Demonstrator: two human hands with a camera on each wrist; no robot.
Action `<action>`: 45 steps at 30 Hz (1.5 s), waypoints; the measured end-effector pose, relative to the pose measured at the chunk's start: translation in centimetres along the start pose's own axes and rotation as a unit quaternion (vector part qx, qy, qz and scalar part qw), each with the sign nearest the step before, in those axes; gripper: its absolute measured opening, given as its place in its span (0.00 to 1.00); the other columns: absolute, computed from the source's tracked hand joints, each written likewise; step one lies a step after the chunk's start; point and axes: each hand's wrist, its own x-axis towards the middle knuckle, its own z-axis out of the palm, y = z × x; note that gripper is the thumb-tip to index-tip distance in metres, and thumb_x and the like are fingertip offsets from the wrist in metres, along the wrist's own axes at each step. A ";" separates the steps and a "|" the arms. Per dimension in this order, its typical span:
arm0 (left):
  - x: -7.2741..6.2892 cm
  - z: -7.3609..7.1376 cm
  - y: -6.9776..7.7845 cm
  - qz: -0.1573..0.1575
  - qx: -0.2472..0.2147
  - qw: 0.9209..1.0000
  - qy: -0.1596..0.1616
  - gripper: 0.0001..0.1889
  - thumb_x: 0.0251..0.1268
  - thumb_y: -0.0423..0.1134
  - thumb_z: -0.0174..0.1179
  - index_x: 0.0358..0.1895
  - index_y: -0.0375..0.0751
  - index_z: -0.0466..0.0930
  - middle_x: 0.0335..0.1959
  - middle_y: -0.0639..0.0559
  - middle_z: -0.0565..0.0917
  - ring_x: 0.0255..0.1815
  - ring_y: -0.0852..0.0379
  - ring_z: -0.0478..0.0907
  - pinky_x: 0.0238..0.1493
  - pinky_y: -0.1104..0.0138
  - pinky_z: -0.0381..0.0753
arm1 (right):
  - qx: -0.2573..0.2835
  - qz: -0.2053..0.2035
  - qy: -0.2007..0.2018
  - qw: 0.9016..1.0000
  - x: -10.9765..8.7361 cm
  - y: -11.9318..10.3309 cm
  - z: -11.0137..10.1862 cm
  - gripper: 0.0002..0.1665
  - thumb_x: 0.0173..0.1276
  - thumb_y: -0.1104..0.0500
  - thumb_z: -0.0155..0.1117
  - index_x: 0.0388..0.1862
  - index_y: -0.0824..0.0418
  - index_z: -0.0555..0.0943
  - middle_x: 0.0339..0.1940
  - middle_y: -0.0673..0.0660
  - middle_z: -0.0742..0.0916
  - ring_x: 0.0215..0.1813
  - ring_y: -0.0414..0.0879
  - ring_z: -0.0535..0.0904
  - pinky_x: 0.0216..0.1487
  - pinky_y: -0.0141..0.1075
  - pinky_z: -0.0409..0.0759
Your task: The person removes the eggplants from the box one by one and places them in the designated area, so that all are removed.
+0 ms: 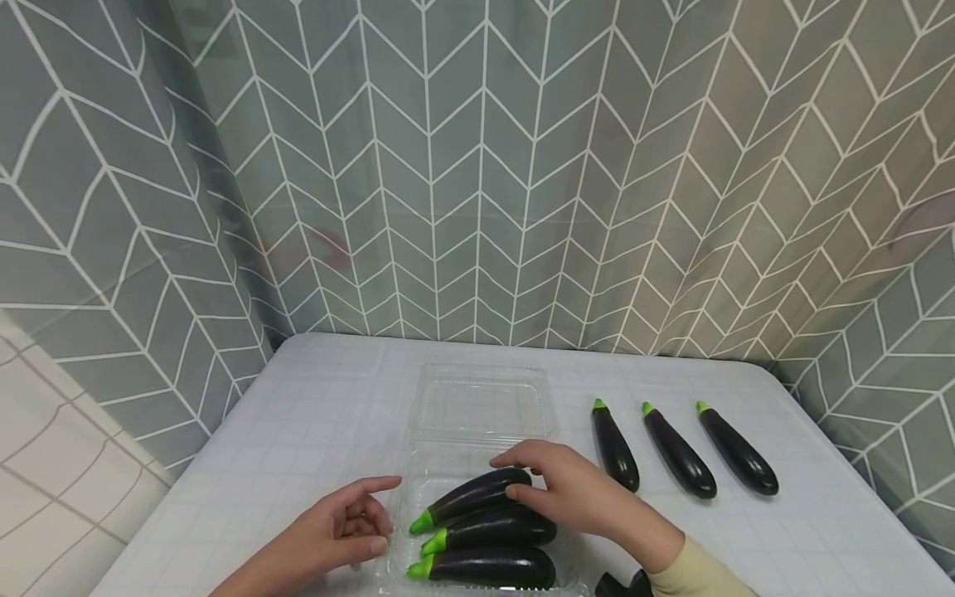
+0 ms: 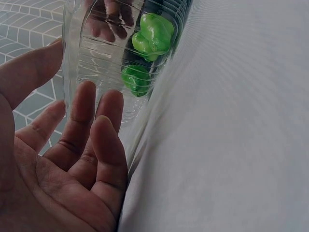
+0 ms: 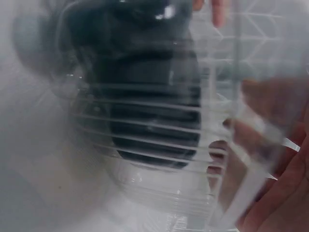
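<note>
Three dark purple eggplants with green stem ends lie in a clear plastic clamshell box (image 1: pixel 399 555); the far eggplant (image 1: pixel 473 497) is tilted, the middle eggplant (image 1: pixel 500 528) and near eggplant (image 1: pixel 492 568) are closer to level. My right hand (image 1: pixel 567 485) is over the box's right part, relaxed fingers and thumb about the far eggplant's thick end; contact is unclear. In the blurred right wrist view, its fingers (image 3: pixel 256 140) appear beyond the ribbed wall. At the box's left side, my left hand (image 1: pixel 339 526) holds nothing, fingers loosely bent; green stem ends (image 2: pixel 153 36) show through the wall.
The box's clear lid (image 1: pixel 481 402) lies folded back on the white-covered table (image 1: pixel 328 398). Three more eggplants (image 1: pixel 679 452) lie spaced out at the right. A dark object (image 1: pixel 627 584) shows beneath the right sleeve. Patterned curtains (image 1: pixel 462 207) surround the table's back and sides.
</note>
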 end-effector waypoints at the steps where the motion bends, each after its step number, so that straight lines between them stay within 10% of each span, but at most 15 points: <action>1: 0.0 0.0 0.0 -0.001 0.000 1.000 0.001 0.33 0.71 0.34 0.60 0.74 0.31 0.57 0.45 0.38 0.80 0.41 0.53 0.80 0.43 0.67 0.80 | -0.007 -0.004 -0.002 1.000 0.1 0.0 0.2 0.17 0.71 0.57 0.65 0.58 0.53 0.81 0.55 0.43 0.83 0.58 0.42 0.78 0.56 0.40 0.77; 16: 0.0 -0.1 0.0 0.002 -0.008 1.000 -0.003 0.33 0.71 0.34 0.59 0.74 0.30 0.57 0.45 0.37 0.80 0.40 0.53 0.80 0.43 0.67 0.80 | -0.113 -0.054 -0.029 0.992 0.8 -0.3 1.3 0.18 0.69 0.65 0.65 0.58 0.61 0.83 0.58 0.58 0.83 0.61 0.50 0.77 0.61 0.44 0.73; 45: 0.1 -0.1 -0.2 -0.003 -0.002 1.000 -0.004 0.33 0.72 0.34 0.59 0.74 0.30 0.57 0.44 0.38 0.81 0.40 0.53 0.80 0.43 0.67 0.80 | -0.219 -0.100 -0.037 0.970 1.7 -0.5 1.7 0.24 0.66 0.60 0.70 0.61 0.52 0.81 0.47 0.49 0.83 0.50 0.44 0.77 0.52 0.36 0.74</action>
